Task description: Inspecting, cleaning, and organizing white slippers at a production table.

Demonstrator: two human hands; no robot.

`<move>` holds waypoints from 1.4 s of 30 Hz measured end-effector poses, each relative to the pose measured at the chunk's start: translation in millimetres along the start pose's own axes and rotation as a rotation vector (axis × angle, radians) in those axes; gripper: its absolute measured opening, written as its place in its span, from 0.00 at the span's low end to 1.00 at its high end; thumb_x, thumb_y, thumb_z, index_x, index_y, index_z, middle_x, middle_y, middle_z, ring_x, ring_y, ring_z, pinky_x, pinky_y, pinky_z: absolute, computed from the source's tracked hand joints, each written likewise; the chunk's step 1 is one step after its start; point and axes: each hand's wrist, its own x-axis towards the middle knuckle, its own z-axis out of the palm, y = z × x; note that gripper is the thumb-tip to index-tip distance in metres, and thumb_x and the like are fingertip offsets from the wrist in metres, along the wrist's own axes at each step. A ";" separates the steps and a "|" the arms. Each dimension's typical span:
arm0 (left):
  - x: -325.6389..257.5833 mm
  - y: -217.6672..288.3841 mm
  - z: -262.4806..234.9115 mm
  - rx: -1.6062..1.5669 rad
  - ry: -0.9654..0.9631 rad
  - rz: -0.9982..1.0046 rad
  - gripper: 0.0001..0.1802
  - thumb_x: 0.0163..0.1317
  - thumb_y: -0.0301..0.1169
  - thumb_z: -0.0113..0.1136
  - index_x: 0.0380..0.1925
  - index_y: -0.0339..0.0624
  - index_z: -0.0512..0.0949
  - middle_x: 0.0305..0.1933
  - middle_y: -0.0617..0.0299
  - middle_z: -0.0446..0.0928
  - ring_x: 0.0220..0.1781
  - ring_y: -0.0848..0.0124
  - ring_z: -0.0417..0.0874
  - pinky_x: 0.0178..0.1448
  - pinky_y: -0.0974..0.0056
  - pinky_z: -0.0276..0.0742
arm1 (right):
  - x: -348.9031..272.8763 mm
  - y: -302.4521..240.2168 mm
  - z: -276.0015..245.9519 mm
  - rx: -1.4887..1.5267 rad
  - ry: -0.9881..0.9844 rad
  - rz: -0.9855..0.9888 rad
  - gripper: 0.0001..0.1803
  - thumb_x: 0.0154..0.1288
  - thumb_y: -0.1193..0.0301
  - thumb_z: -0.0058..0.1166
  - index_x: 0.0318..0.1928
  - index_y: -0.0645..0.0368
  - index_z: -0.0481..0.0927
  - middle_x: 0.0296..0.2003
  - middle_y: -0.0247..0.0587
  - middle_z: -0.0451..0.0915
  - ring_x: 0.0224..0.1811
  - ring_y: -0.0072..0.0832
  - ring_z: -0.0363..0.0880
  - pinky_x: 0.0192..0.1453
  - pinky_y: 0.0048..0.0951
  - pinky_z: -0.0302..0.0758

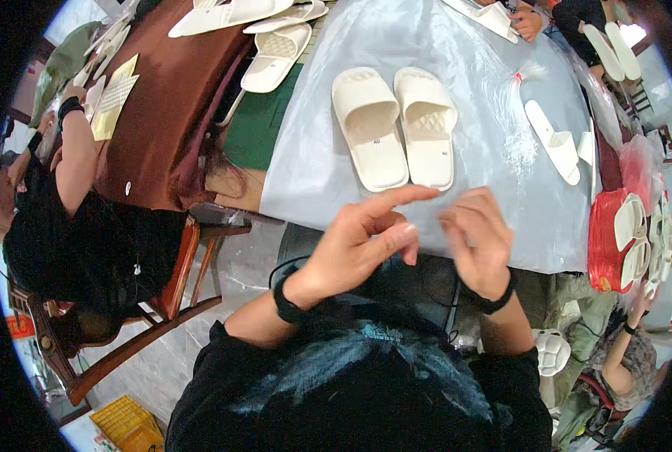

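Note:
Two off-white slippers lie side by side on a table covered in clear plastic sheeting (306,173), their heels toward me: the left slipper (381,154) and the right slipper (435,158). My left hand (362,241) hovers just short of the heels. Its index finger stretches to the right, its thumb stands apart, and I see nothing held in it. Close by on the right is my right hand (481,241), raised off the table with bent fingers. Motion smears those fingertips, so whether they pinch anything thin cannot be made out. Both wrists wear black bands.
A bundle of thin white ties (530,73) lies to the right. Beyond it rests another white slipper (554,143). A red bag (611,241) with slippers stands at the table's right edge. Co-workers sit left and right; a wooden chair (193,264) is at left, near a brown-covered table (170,83).

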 end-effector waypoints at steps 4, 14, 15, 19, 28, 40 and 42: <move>2.3 -32.5 -2.9 -0.072 0.209 -0.060 0.18 0.74 0.38 0.47 0.44 0.33 0.77 0.24 0.62 0.76 0.27 0.75 0.77 0.35 0.73 0.73 | -5.7 -0.3 31.9 -0.027 -0.108 -0.091 0.10 0.47 0.83 0.62 0.33 0.65 0.78 0.29 0.44 0.73 0.32 0.41 0.72 0.35 0.36 0.72; 20.3 -44.0 -43.7 -0.652 0.033 -0.549 0.17 0.74 0.41 0.45 0.30 0.42 0.74 0.18 0.67 0.69 0.24 0.74 0.69 0.33 0.69 0.67 | -12.9 11.4 27.7 -0.005 -0.233 -0.097 0.10 0.48 0.82 0.63 0.32 0.65 0.77 0.28 0.44 0.73 0.31 0.41 0.72 0.34 0.36 0.72; 23.1 -44.9 -45.0 -0.722 -0.037 -0.610 0.17 0.74 0.41 0.45 0.29 0.44 0.73 0.18 0.68 0.67 0.24 0.75 0.68 0.34 0.69 0.66 | -11.0 11.4 27.2 0.001 -0.268 -0.095 0.09 0.48 0.81 0.63 0.32 0.65 0.77 0.28 0.44 0.72 0.31 0.41 0.71 0.34 0.36 0.71; 38.1 -40.9 -48.1 -0.705 -0.083 -0.659 0.17 0.73 0.42 0.45 0.28 0.46 0.72 0.17 0.70 0.64 0.23 0.76 0.66 0.34 0.69 0.64 | -3.4 7.5 26.4 -0.008 -0.283 -0.114 0.09 0.48 0.81 0.63 0.32 0.64 0.77 0.27 0.43 0.72 0.30 0.40 0.70 0.33 0.37 0.71; 60.6 -48.0 -75.2 -0.751 -0.080 -0.671 0.15 0.74 0.41 0.46 0.30 0.47 0.72 0.18 0.73 0.63 0.25 0.77 0.67 0.34 0.72 0.63 | 0.1 1.4 24.1 0.053 -0.273 -0.023 0.07 0.53 0.80 0.62 0.33 0.65 0.78 0.27 0.45 0.74 0.30 0.42 0.72 0.34 0.37 0.72; 63.2 -50.4 -82.4 -0.772 -0.040 -0.723 0.13 0.73 0.40 0.48 0.31 0.46 0.73 0.19 0.75 0.62 0.24 0.78 0.66 0.31 0.72 0.64 | 0.3 -0.8 37.4 0.173 -0.350 -0.088 0.09 0.52 0.79 0.64 0.33 0.63 0.78 0.27 0.43 0.75 0.29 0.40 0.73 0.33 0.36 0.72; 68.0 -51.6 -83.1 -0.750 -0.022 -0.729 0.13 0.73 0.40 0.49 0.32 0.46 0.74 0.19 0.75 0.62 0.24 0.78 0.66 0.31 0.72 0.64 | 3.1 4.1 35.5 0.089 -0.334 -0.097 0.08 0.52 0.79 0.63 0.33 0.62 0.78 0.27 0.42 0.74 0.30 0.40 0.73 0.34 0.37 0.73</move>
